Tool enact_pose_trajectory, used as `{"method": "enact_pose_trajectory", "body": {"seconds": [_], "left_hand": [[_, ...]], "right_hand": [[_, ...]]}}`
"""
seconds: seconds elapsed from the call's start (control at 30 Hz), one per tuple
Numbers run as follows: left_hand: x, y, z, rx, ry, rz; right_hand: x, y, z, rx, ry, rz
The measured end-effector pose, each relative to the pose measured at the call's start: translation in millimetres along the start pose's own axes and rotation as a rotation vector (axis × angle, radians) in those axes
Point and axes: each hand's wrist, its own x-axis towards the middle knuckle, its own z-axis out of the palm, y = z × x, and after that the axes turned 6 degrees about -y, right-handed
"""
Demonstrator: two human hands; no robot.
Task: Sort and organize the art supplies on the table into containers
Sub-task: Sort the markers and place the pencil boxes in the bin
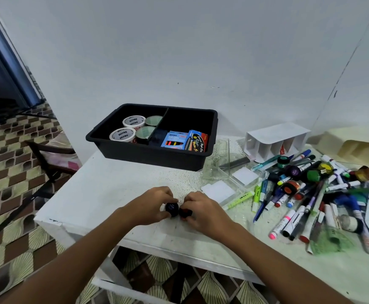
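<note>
At the frame's centre the left hand [155,204] grips a dark-lidded paint pot [171,208] and the right hand [201,208] a red-and-black one [185,212]; likely next, the black divided bin [117,148].

Pretty plain room tbh. The wall [179,51] behind is bare pale grey-white with a few small scuffs, and it meets another wall in a corner on the right. The floor [8,194] has a busy brown, cream and olive tile pattern. The table [104,189] is white and speckled, a bit chipped at its near left corner. On the left there's a dark doorway with a blue frame [5,69] and a dark-framed chair [51,154]. Light is soft and even
</note>
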Motion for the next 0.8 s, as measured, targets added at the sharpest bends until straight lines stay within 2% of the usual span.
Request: {"method": "enact_pose_trajectory", "body": {"seconds": [0.13, 0.3, 0.43, 0.6, 0.8], "left_hand": [[3, 2, -5, 0.06, -0.035, -0.021], [10, 12, -19, 0.137, -0.108, -0.022], [32, 35, -27, 0.112, -0.013, 0.047], [81, 91, -15, 0.082, 0.071, 0.258], [159, 166, 10, 0.0, 0.151, 0.333]], "right_hand": [[-1, 1, 2, -0.055, 0.001, -0.034], [-5, 6, -13, 0.024, -0.094, 0.008], [-18, 21, -45, 0.125, 0.01, 0.078], [-69, 60, -97, 0.049, 0.11, 0.307], [-171, 109, -146, -0.087, 0.186, 0.696]]}}
